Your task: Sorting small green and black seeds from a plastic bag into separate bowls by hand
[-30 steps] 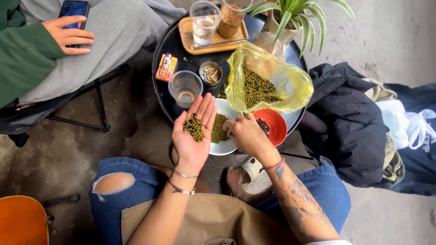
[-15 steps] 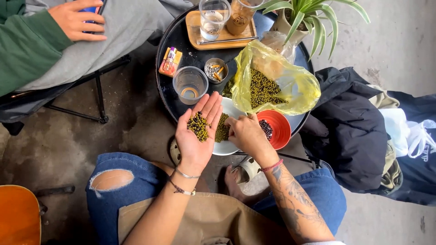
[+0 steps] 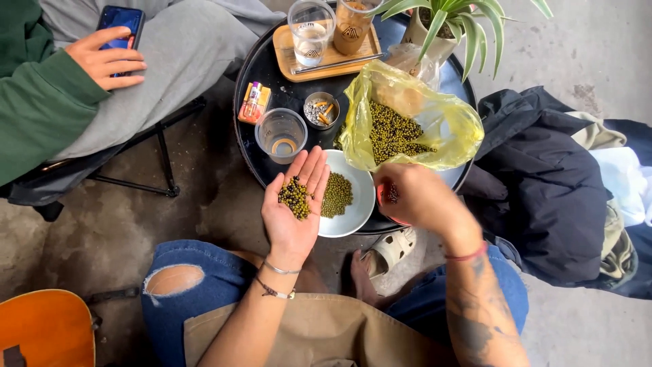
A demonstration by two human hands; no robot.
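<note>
Cupping a heap of green beans (image 3: 295, 198) in our flat, spread left hand (image 3: 293, 204), we hold it just left of the white bowl (image 3: 358, 204) on the tabletop (image 3: 255, 75). Our right hand (image 3: 414, 197) (fingers curled, apparently pinching a few dark beans) sits just right of that bowl, over a red dish.

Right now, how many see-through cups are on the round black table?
3. One cup stands near the open left hand, and two cups sit on the wooden tray at the far edge. The yellow bag may hide more.
</note>
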